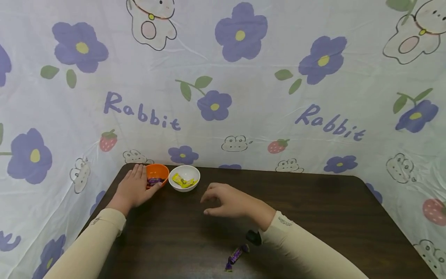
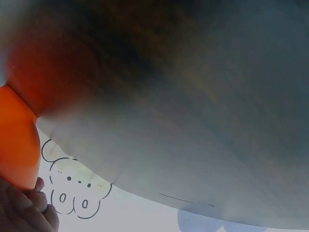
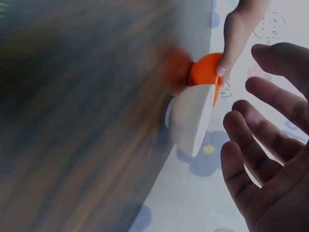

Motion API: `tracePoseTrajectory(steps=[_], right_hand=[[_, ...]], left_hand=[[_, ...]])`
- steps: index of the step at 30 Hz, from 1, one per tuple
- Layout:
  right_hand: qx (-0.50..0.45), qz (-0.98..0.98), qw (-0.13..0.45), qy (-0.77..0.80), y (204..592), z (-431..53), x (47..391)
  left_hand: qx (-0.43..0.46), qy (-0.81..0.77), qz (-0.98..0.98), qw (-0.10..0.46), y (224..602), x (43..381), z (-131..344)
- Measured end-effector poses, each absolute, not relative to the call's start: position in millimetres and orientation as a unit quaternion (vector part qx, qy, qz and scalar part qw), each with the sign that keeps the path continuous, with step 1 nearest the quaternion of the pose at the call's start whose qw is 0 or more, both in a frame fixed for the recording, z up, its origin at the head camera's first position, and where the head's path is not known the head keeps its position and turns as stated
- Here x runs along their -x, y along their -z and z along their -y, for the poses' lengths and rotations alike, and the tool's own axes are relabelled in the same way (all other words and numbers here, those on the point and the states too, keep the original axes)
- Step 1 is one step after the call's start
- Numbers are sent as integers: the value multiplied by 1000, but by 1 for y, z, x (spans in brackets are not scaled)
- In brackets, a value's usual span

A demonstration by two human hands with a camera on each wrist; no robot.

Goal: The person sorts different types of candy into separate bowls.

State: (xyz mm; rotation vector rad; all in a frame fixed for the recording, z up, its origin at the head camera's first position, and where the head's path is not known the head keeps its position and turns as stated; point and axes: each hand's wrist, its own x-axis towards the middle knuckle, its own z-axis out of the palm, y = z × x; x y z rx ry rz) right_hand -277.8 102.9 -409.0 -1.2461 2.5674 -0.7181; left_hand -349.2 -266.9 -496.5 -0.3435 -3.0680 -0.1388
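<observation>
My left hand (image 1: 134, 186) holds the orange bowl (image 1: 158, 169) at the far left of the table. Its fingers lie along the bowl's left side and the thumb touches the near rim; in the left wrist view fingers (image 2: 34, 205) bend against the bowl. Purple-wrapped candies (image 1: 155, 181) lie inside. Just right of it stands a white bowl (image 1: 184, 189) with yellow-wrapped candies (image 1: 183, 181). My right hand (image 1: 228, 200) hovers to the right of the white bowl, fingers loosely bent and apart, holding nothing. One purple-wrapped candy (image 1: 237, 255) lies on the table near my right forearm.
The dark brown table (image 1: 313, 209) has a wood-grain top with rounded far corners. A white cloth (image 1: 258, 85) printed with flowers and rabbits hangs behind and beside it. Under the right wrist is a small black device (image 1: 253, 237).
</observation>
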Motion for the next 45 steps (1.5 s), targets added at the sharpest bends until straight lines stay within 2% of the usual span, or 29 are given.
tracePoseTrajectory(steps=[9,16,24,45], right_hand=[[415,-869,132,237,426,-165,239],[398,-874,162,226,443,-190,222],[388,-881,177,206,456,-194,211],[406,-882,152,183,469,-186,206]], left_hand=[[113,43,992,32,495,349,266],[113,41,992,35,495,349,268],[116,42,991,41,496,349,268],[107,42,993,39,496,350,264]])
